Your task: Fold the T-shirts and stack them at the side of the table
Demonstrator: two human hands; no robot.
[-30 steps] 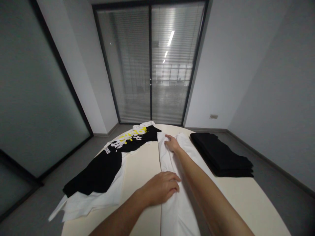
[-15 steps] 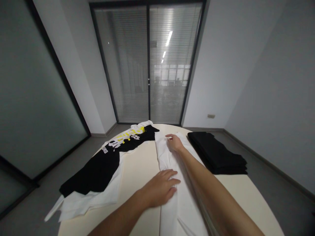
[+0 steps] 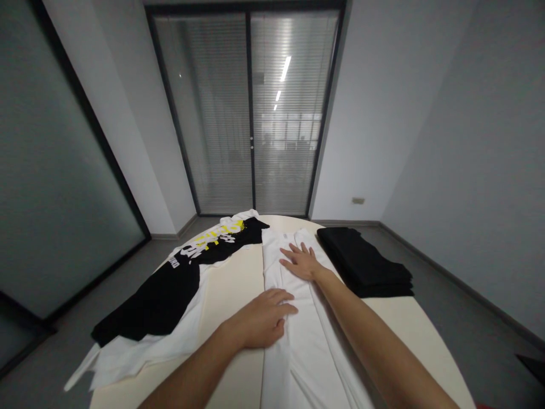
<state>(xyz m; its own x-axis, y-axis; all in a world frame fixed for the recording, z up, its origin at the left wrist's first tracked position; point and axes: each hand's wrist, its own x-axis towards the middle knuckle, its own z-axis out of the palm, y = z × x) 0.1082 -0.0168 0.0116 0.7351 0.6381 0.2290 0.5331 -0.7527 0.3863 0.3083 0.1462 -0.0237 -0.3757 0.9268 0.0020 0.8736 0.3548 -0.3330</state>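
"How was the white garment [image 3: 313, 335] expected to handle?"

"It was judged light, soft and limp, more easily creased than damaged. It was best taken by both long edges, near the far end and midway, so that sagging would be limited."

"Was it gripped?"

"No pinched cloth could be seen. The right hand [image 3: 300, 263] was laid near the far end, its fingers spread wide; the left hand [image 3: 260, 319] was rested over the left edge, its fingers parted and slightly bent."

"And its look?"

"Plain white, it was stretched lengthwise on the pale table [image 3: 233, 298], lined with long folds. Its near end was cut off from view."

"What was set around it?"

"To the left, a black-and-white garment [image 3: 164, 301] with yellow lettering was spread; to the right, a black cloth stack [image 3: 366, 262] was placed. Beyond, a glass door [image 3: 285, 165] was covered by blinds."
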